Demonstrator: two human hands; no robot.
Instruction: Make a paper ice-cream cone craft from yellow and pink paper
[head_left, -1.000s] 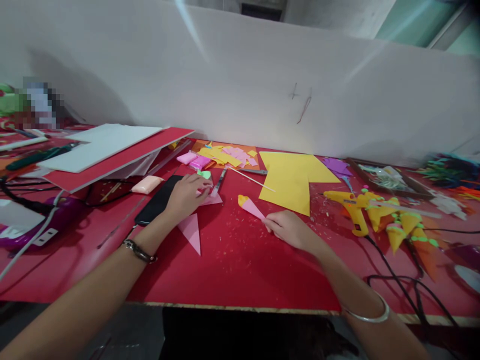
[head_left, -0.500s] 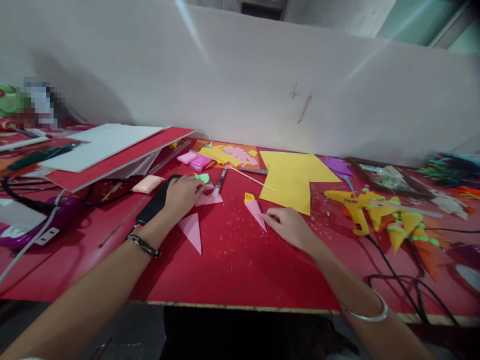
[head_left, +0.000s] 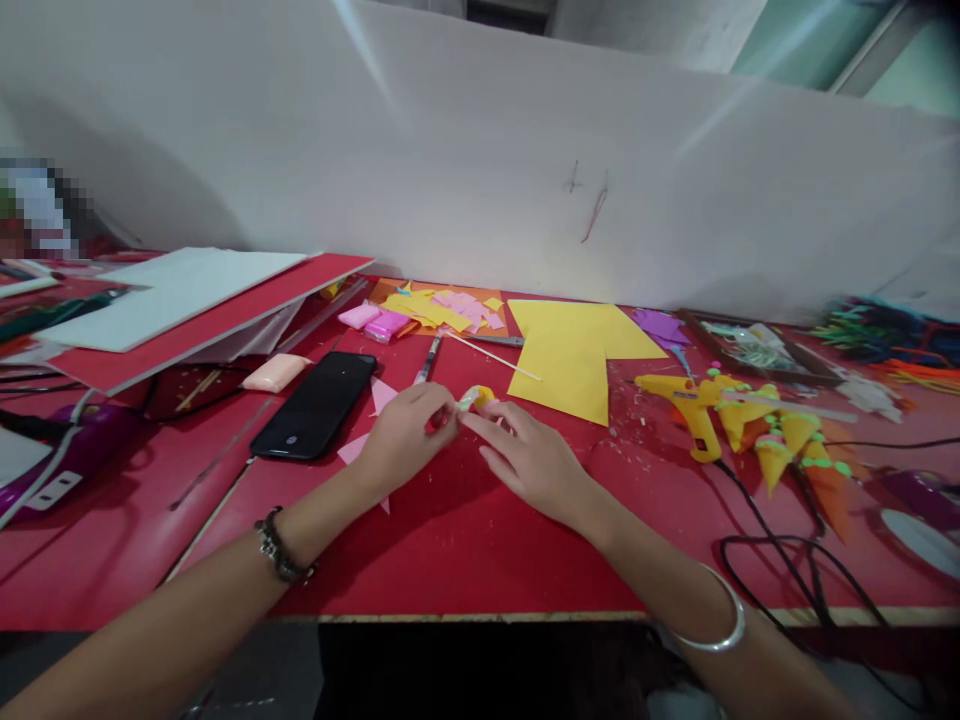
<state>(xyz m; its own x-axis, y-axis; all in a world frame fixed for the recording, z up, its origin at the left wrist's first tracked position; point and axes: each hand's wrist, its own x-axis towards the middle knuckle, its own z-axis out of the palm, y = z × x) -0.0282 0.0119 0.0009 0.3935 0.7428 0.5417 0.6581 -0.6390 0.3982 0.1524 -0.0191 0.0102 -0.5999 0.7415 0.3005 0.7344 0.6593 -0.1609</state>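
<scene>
left hand [head_left: 409, 435] looks to be pinching the green bit [head_left: 468, 400]. right hand [head_left: 536, 465] bent by the yellow piece [head_left: 486, 394]; grip hidden, can't tell if it's closed. both bits at the fingertips, over mid tabletop [head_left: 480, 565]. i'd brace the right, pinch lightly, avoid crushing yellow.

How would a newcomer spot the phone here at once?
On the red table, find the person's left hand. The phone lies just to its left, beside a peach packet. It is a flat black slab with rounded corners, dark against that pale packet and nearby pink paper pieces.
</scene>
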